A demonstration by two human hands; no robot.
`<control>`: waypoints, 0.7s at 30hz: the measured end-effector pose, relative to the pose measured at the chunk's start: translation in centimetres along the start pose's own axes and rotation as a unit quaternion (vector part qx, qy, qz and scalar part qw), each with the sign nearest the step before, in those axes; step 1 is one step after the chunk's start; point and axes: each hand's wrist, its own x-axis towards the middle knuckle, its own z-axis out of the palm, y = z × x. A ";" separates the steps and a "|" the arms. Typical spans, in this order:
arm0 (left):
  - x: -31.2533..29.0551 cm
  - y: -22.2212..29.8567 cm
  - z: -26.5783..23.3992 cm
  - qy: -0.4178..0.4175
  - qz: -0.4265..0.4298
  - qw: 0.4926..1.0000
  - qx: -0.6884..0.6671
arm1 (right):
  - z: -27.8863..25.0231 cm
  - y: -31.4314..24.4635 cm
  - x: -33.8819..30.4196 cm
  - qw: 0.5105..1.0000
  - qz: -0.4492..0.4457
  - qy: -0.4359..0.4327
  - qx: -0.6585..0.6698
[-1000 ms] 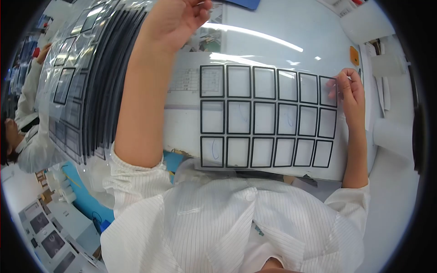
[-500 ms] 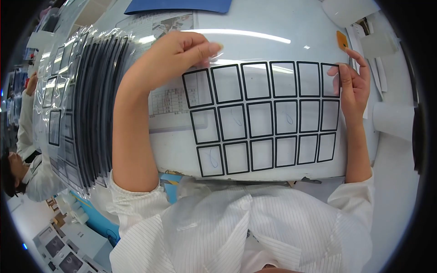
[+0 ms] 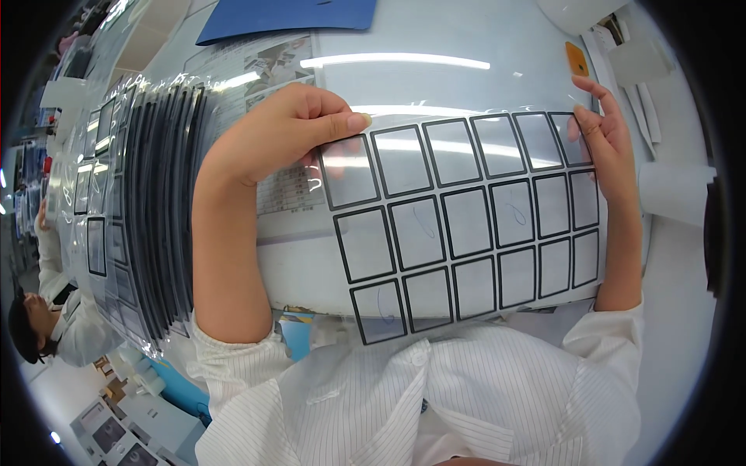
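Between my hands hangs a clear plastic sheet [image 3: 423, 203] with rows of black rectangular frames on it, a few marked with blue pen loops. My left hand [image 3: 311, 124] pinches its upper left corner between thumb and fingers. At the upper right corner, my right hand [image 3: 604, 144] grips the edge, thumb in front, with one finger raised. The sheet is tilted toward me, its lower edge overhanging the table's front edge. Left of my left forearm stands a thick stack of similar black-framed sheets [image 3: 159, 210] in clear wrap.
A printed paper [image 3: 284, 58] lies under the table's glossy cover. A blue folder [image 3: 287, 17] is at the far side, and an orange object [image 3: 576, 58] at the far right. White rolls [image 3: 672, 202] stand to the right. Another person [image 3: 58, 318] is at the far left.
My left hand has come down onto the sheet's upper left corner and now pinches it. The sheet has lifted and tilted closer to me, its lower edge passing the table edge.
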 end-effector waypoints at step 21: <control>0.7 -0.3 -1.6 -0.044 -0.035 0.997 -0.048 | 0.4 0.3 1.5 1.000 0.006 -0.026 0.018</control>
